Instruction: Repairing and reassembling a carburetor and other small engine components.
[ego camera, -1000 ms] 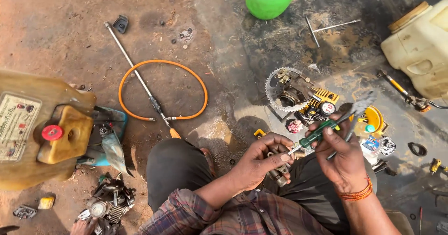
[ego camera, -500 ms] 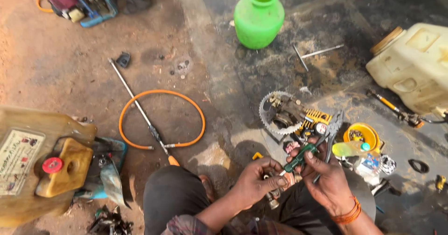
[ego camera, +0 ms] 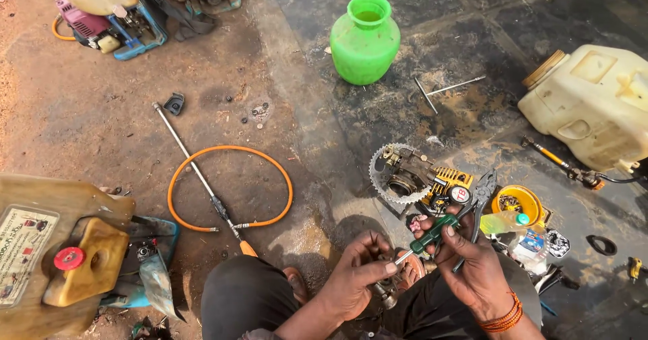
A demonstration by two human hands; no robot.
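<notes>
Below centre in the head view, the left hand (ego camera: 358, 276) is closed around a small metal part (ego camera: 386, 293), held low between the knees. The right hand (ego camera: 472, 266) is closed on a green-handled screwdriver (ego camera: 432, 233); its shaft slants down-left, and the tip meets the part at the left fingers (ego camera: 385, 267). Orange bangles (ego camera: 503, 321) sit on the right wrist.

Just above the right hand, pliers (ego camera: 480, 198) lie on the ground, near a toothed sprocket assembly (ego camera: 398, 175) and a yellow finned part (ego camera: 451, 181). To the right of these stands a yellow bowl (ego camera: 516, 205) with small parts inside it.

At upper centre stands a green pot (ego camera: 365, 40). To its right, two thin metal rods (ego camera: 442, 89) lie crossed on the dark floor. A cream tank (ego camera: 594, 104) occupies the upper right.

Left of centre, an orange hose (ego camera: 229, 188) forms a loop, with a long metal lance (ego camera: 196, 171) lying across it. A brown tank (ego camera: 54, 252) with a red cap (ego camera: 69, 258) fills the lower left. At upper left, an engine unit on a blue frame (ego camera: 128, 23) rests on the dirt.
</notes>
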